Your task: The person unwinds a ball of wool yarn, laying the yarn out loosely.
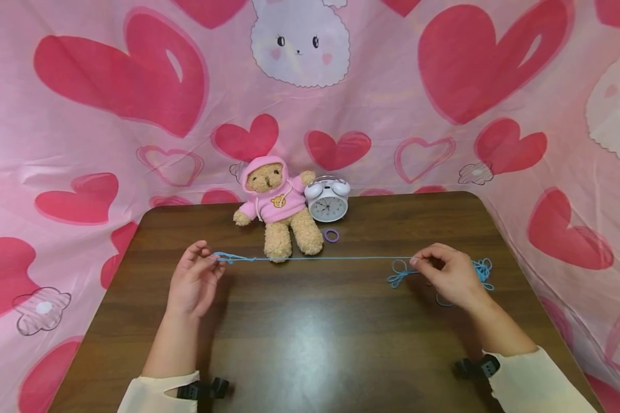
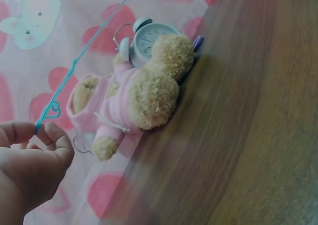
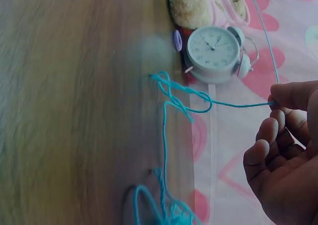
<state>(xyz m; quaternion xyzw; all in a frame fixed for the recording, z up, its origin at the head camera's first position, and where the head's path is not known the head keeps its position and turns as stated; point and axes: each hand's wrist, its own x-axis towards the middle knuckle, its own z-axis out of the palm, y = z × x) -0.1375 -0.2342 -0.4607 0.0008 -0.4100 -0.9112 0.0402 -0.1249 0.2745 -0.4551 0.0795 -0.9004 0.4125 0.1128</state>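
Observation:
A thin blue cord (image 1: pixel 336 258) runs taut and nearly level between the two hands, above the table. My left hand (image 1: pixel 193 281) pinches its looped, knotted end between thumb and forefinger; small loops (image 2: pixel 53 109) stand out beside those fingertips. On the other side, my right hand (image 1: pixel 452 275) pinches the cord between thumb and index finger. From that pinch, a twisted, looped length (image 3: pixel 181 93) hangs down in the right wrist view. It leads to a loose tangle of the same cord (image 1: pixel 483 271), partly hidden behind the right hand in the head view.
At the back of the brown table (image 1: pixel 310 338) sits a teddy bear (image 1: pixel 276 201) in a pink hoodie. A white twin-bell alarm clock (image 1: pixel 328 201) stands beside it, with a purple ring (image 1: pixel 332 236) in front. Pink heart-patterned cloth (image 1: pixel 382 103) hangs behind and at the sides.

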